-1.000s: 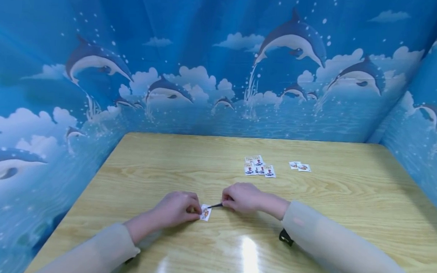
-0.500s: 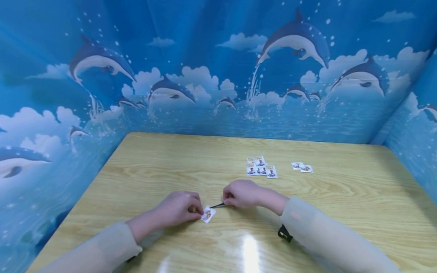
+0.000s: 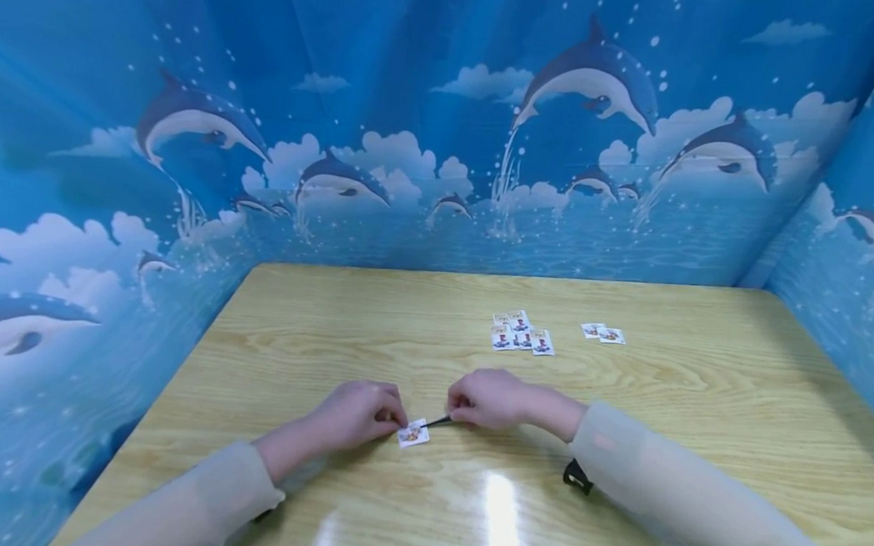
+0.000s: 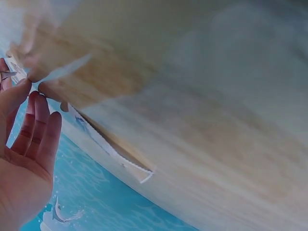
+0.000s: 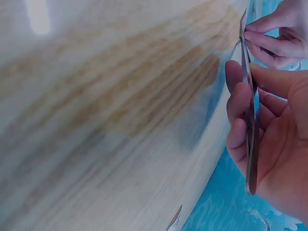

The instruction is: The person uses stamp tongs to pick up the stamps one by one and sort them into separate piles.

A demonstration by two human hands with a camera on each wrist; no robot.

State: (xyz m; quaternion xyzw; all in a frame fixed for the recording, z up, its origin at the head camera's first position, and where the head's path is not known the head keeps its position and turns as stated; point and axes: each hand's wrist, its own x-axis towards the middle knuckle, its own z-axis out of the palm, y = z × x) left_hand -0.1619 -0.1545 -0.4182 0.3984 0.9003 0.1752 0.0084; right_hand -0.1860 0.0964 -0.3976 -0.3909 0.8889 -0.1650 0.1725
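Observation:
A small white picture card (image 3: pixel 414 434) lies on the wooden table with its long side running across. My left hand (image 3: pixel 357 410) pinches its upper left edge between thumb and fingertip, the other fingers loosely bent in the left wrist view. From the other side my right hand (image 3: pixel 491 397) holds a pair of tweezers (image 3: pixel 439 421), their tips meeting the card near its top edge. Metal tweezers (image 5: pixel 251 144) run along the fingers in the right wrist view, held between thumb and fingers. Whether the tips grip the card is too small to tell.
Several similar picture cards (image 3: pixel 521 332) lie overlapping beyond my right hand. Two more cards (image 3: pixel 603 332) overlap farther right. A curtain (image 3: pixel 446 123) printed with dolphins stands along the back edge of the wooden table (image 3: pixel 344 326). A black object (image 3: pixel 577 476) shows beneath the right sleeve.
Between my left fingers and the tweezers, the card has turned from upright, through a tilt, to lying sideways. My right hand has dipped slightly toward me since half a second ago.

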